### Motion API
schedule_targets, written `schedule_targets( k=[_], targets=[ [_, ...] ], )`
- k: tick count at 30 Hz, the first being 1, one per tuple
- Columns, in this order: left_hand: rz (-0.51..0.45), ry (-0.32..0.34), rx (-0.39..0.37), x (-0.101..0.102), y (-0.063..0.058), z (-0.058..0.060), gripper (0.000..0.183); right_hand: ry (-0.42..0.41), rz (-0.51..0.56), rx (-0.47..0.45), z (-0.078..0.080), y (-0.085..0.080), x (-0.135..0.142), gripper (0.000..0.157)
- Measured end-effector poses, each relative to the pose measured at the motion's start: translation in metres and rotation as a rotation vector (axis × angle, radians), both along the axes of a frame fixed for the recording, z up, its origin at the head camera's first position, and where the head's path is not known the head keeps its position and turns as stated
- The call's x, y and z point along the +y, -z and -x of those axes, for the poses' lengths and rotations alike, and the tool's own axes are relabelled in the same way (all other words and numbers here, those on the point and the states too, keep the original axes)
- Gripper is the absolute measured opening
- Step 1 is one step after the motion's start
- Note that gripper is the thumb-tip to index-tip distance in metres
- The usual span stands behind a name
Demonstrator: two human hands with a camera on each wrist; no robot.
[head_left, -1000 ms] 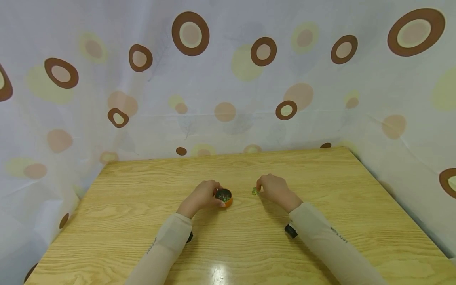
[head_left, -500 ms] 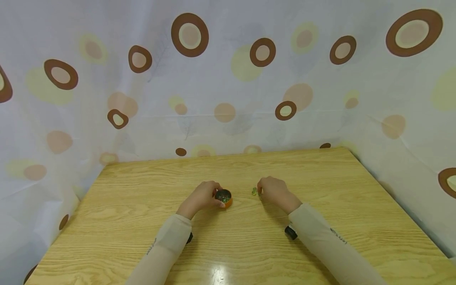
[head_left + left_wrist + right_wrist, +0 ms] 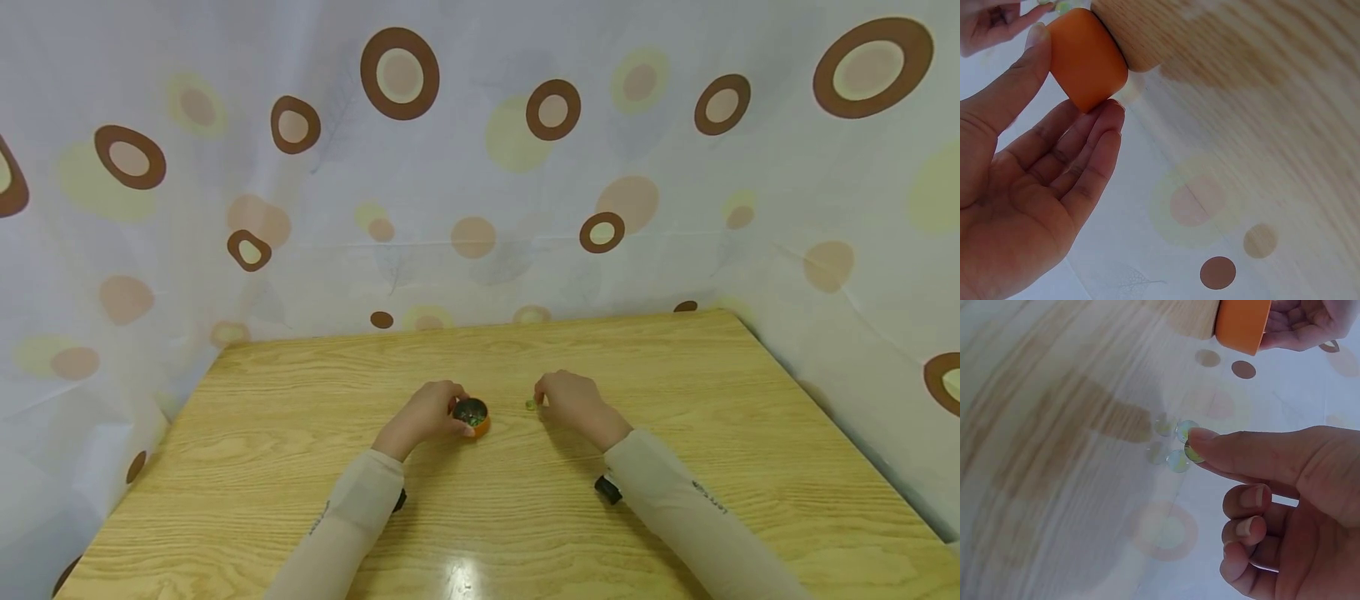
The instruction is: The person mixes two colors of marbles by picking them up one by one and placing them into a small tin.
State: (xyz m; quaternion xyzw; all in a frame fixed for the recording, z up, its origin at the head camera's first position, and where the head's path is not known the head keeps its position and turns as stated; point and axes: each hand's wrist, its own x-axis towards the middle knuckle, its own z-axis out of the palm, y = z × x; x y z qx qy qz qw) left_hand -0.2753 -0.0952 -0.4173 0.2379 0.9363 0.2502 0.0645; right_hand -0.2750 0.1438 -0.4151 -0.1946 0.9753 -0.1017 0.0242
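My left hand (image 3: 430,410) grips a small orange bowl (image 3: 1088,59) by its side, thumb on one side and fingers on the other. The bowl stands on the table, and its dark inside holds several small greenish glass pieces (image 3: 472,417). To the right of it, my right hand (image 3: 576,402) is low over the tabletop. Its thumb and index finger pinch a yellow-green glass marble (image 3: 1194,452), partly hidden by the thumb, while the other fingers curl loosely. Two clear marbles, one upper (image 3: 1185,430) and one lower (image 3: 1179,461), lie right beside the pinched one on the table.
The wood-grain table (image 3: 315,392) is glossy and mirrors the marbles. A white curtain (image 3: 480,167) with brown and yellow circles closes off the back and both sides. Dark wrist devices (image 3: 608,490) sit under the sleeves.
My right hand has shifted slightly left over the marbles, and less of them shows beside its fingertips in the head view. The left hand and the bowl have stayed in place.
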Motion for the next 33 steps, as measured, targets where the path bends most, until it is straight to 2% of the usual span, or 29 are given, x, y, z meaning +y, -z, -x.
schedule_targets(
  k=[11, 33],
  targets=[
    [0.005, 0.002, 0.003, 0.0, 0.0, 0.002, 0.044, -0.003, -0.015, 0.032, -0.003, -0.008, -0.006, 0.012],
    [0.011, -0.004, -0.013, 0.0, 0.0, 0.001, 0.044, -0.049, 0.043, 0.055, -0.006, -0.015, -0.031, 0.016]
  ],
)
